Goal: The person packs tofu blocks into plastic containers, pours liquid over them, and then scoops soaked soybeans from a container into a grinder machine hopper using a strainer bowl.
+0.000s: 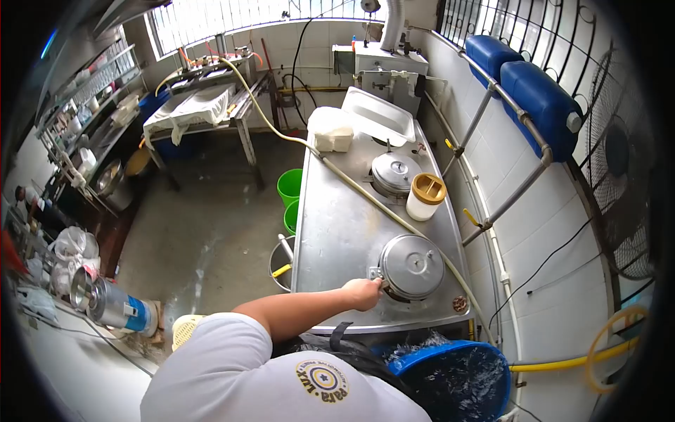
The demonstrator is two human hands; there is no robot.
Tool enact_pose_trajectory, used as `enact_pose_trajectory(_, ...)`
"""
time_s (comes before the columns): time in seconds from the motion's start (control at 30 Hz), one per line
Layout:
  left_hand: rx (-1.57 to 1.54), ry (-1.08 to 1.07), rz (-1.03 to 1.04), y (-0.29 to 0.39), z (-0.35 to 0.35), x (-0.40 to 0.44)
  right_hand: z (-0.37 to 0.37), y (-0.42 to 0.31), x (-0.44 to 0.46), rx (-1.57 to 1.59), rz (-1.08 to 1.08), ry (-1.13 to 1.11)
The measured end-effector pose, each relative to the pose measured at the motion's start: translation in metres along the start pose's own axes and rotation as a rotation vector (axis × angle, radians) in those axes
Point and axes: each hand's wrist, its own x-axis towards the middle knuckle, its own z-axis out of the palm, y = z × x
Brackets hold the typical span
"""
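My left hand [363,294] is closed at the left edge of the near round metal lid [412,266], by its small latch; the fingers are pressed together there. This lid sits on an opening in the steel counter [337,246]. Farther back is a second round metal lid [394,173], with a white container with a gold lid [427,197] standing beside it. A pale hose [380,204] runs across the counter, passing close to both lids. My right hand is not visible.
A blue tub of water [450,383] stands at the counter's near edge. Green buckets [289,186] and a metal pot [283,264] are on its left side. A white tray [380,116] and white block [330,130] lie at the far end. Pipes [503,197] line the right wall.
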Motion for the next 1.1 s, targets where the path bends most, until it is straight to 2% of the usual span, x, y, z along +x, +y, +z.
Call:
enact_pose_trajectory(0.1,0.009,-0.017,-0.008,0.004,-0.005,-0.002,0.023,0.011,0.022,-0.057,-0.048,0.099)
enact_pose_trajectory(0.13,0.004,-0.049,-0.032,0.006,-0.009,-0.003,0.021,-0.011,0.015,-0.088,-0.074,0.18)
enact_pose_trajectory(0.17,0.036,-0.022,-0.024,0.001,-0.002,0.003,0.03,-0.036,-0.001,-0.131,0.01,0.312)
enact_pose_trajectory(0.2,0.035,0.002,-0.04,-0.008,0.011,0.015,-0.009,-0.111,-0.056,-0.161,0.1,0.439)
enact_pose_trajectory(0.23,0.014,0.036,-0.048,-0.003,0.006,0.01,-0.017,-0.158,-0.065,0.065,0.124,0.383)
enact_pose_trajectory(0.27,0.003,0.066,-0.077,-0.008,0.013,0.016,-0.013,-0.21,-0.089,0.435,0.037,0.47)
enact_pose_trajectory(0.3,-0.006,0.024,-0.095,-0.007,0.009,0.015,-0.013,-0.25,-0.107,0.335,-0.307,0.622)
enact_pose_trajectory(0.33,0.001,0.079,-0.064,-0.019,0.022,0.027,-0.038,-0.309,-0.144,0.482,-0.526,0.605)
enact_pose_trajectory(0.37,-0.122,0.035,-0.1,-0.02,0.02,0.028,-0.043,-0.354,-0.171,0.633,-0.707,0.636)
enact_pose_trajectory(0.43,-0.436,-0.125,-0.281,-0.013,0.011,0.024,-0.045,-0.432,-0.228,0.841,-0.816,0.329)
enact_pose_trajectory(0.47,-0.426,-0.136,-0.279,-0.013,0.01,0.018,-0.031,-0.462,-0.251,1.014,-0.778,-0.037)
enact_pose_trajectory(0.5,-0.599,-0.161,-0.312,-0.012,0.007,0.014,-0.001,-0.492,-0.265,1.226,-0.776,-0.381)
enact_pose_trajectory(0.53,-0.775,-0.186,-0.345,-0.012,0.003,0.009,0.019,-0.522,-0.282,1.279,-0.57,-0.798)
enact_pose_trajectory(0.57,-0.771,-0.191,-0.343,-0.014,0.001,0.001,0.006,-0.554,-0.302,1.325,-0.341,-1.103)
enact_pose_trajectory(0.63,-0.882,-0.127,-0.342,-0.021,-0.005,-0.018,0.007,-0.605,-0.324,1.467,0.118,-1.443)
enact_pose_trajectory(0.7,-0.885,-0.041,-0.337,-0.036,-0.009,-0.038,0.003,-0.66,-0.333,1.604,0.415,-1.537)
enact_pose_trajectory(0.73,-0.8,0.062,-0.274,-0.05,-0.008,-0.048,0.01,-0.684,-0.332,1.595,0.41,-1.54)
enact_pose_trajectory(0.8,-0.715,0.198,-0.23,-0.076,-0.007,-0.073,0.037,-0.716,-0.329,1.679,0.54,-1.37)
enact_pose_trajectory(0.87,-0.663,0.31,-0.197,-0.105,0.007,-0.106,0.066,-0.681,-0.31,1.725,0.33,-1.635)
enact_pose_trajectory(0.9,-0.588,0.389,-0.14,-0.128,0.012,-0.125,0.059,-0.648,-0.286,1.676,0.423,-1.676)
enact_pose_trajectory(0.93,-0.607,0.401,-0.192,-0.145,0.013,-0.149,0.074,-0.611,-0.241,1.572,0.151,-2.006)
enact_pose_trajectory(0.97,-0.643,0.415,-0.247,-0.157,0.017,-0.169,0.044,-0.589,-0.214,1.394,0.18,-1.889)
enact_pose_trajectory(1.0,-0.839,0.407,-0.365,-0.178,0.024,-0.186,0.011,-0.571,-0.205,1.245,0.109,-1.773)
enact_pose_trajectory(1.03,-1.026,0.37,-0.495,-0.192,0.035,-0.204,-0.015,-0.566,-0.206,1.201,0.14,-1.699)
enact_pose_trajectory(1.1,-1.006,0.378,-0.567,-0.204,0.045,-0.217,-0.038,-0.575,-0.198,1.261,0.286,-1.67)
